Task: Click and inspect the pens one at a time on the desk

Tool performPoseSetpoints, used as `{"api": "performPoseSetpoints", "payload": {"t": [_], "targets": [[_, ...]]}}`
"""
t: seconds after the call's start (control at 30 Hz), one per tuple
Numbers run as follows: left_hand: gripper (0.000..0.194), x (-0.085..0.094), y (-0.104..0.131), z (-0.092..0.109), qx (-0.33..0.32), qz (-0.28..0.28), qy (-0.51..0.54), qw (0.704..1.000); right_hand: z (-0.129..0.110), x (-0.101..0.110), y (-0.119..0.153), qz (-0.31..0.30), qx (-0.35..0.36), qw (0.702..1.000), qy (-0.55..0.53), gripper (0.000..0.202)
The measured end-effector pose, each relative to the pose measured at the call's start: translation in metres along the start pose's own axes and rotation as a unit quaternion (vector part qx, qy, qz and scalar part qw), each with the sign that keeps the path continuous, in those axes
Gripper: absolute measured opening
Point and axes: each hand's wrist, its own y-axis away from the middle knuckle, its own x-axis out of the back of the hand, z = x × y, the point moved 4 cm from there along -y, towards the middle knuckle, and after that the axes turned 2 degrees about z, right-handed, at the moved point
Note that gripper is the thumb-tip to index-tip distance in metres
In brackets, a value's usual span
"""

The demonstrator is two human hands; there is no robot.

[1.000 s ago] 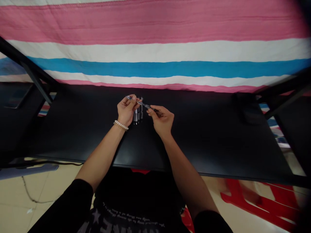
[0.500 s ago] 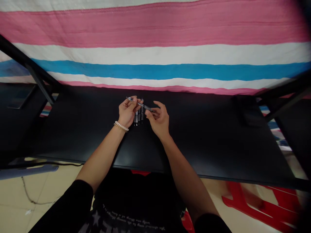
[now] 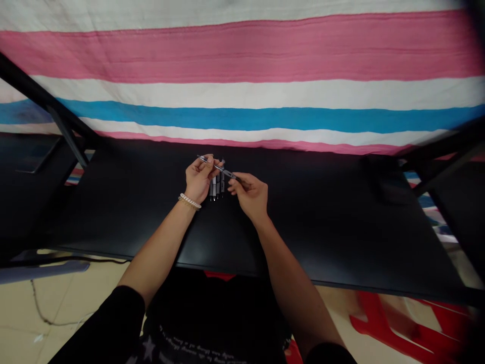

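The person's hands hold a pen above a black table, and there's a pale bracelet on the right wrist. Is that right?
Not quite: the head view shows the bracelet on the left wrist. The left hand and right hand do hold a pen above a black table.

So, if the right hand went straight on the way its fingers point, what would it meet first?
For the right hand, most likely the left hand, along the pen they both hold. The row of pens on the black table lies near that line but seems lower; depth is unclear.
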Motion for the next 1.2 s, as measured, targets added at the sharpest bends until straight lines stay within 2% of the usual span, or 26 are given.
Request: {"api": "performPoseSetpoints", "payload": {"t": [0.1, 0.2, 0.33, 0.43, 0.6, 0.7, 0.83, 0.93, 1.03, 1.13, 1.2], "targets": [[0.013, 0.001, 0.0, 0.001, 0.0, 0.005, -0.006, 1.0, 0.002, -0.002, 0.0, -0.019, -0.015, 1.0, 0.013, 0.042], [0.013, 0.001, 0.0, 0.001, 0.0, 0.001, -0.009, 1.0, 0.001, -0.001, 0.0, -0.007, 0.008, 1.0, 0.002, 0.041], [0.015, -0.003, 0.0, 0.004, 0.01, -0.039, 0.007, 0.999, 0.002, -0.006, 0.003, -0.081, 0.015, 0.995, 0.049, 0.046], [0.012, -0.005, 0.0, 0.014, 0.027, -0.049, 0.054, 0.997, 0.001, -0.006, 0.003, -0.089, 0.037, 0.992, 0.077, 0.041], [0.05, 0.011, -0.002, 0.043, 0.047, 0.023, 0.107, 0.993, -0.004, -0.002, 0.002, -0.045, 0.039, 0.994, 0.088, 0.036], [0.05, 0.021, -0.001, 0.06, 0.048, 0.05, 0.118, 0.991, -0.003, 0.001, 0.0, -0.028, 0.038, 0.994, 0.098, 0.033], [0.047, 0.029, 0.002, 0.077, 0.011, 0.06, 0.131, 0.99, 0.004, 0.004, -0.003, -0.017, 0.042, 0.992, 0.119, 0.031], [0.045, 0.033, 0.0, 0.08, -0.004, 0.076, 0.115, 0.99, 0.005, 0.004, -0.003, -0.02, 0.07, 0.983, 0.168, 0.027], [0.043, 0.039, -0.007, 0.076, -0.022, 0.119, 0.071, 0.99, 0.0, -0.001, -0.001, -0.056, 0.149, 0.96, 0.231, 0.02], [0.028, 0.05, -0.012, 0.073, -0.078, 0.204, -0.04, 0.975, -0.003, -0.008, 0.003, -0.111, 0.211, 0.928, 0.287, 0.015], [0.036, 0.057, -0.014, 0.067, -0.084, 0.215, -0.107, 0.967, -0.002, -0.011, 0.004, -0.13, 0.222, 0.913, 0.317, 0.016]]}}
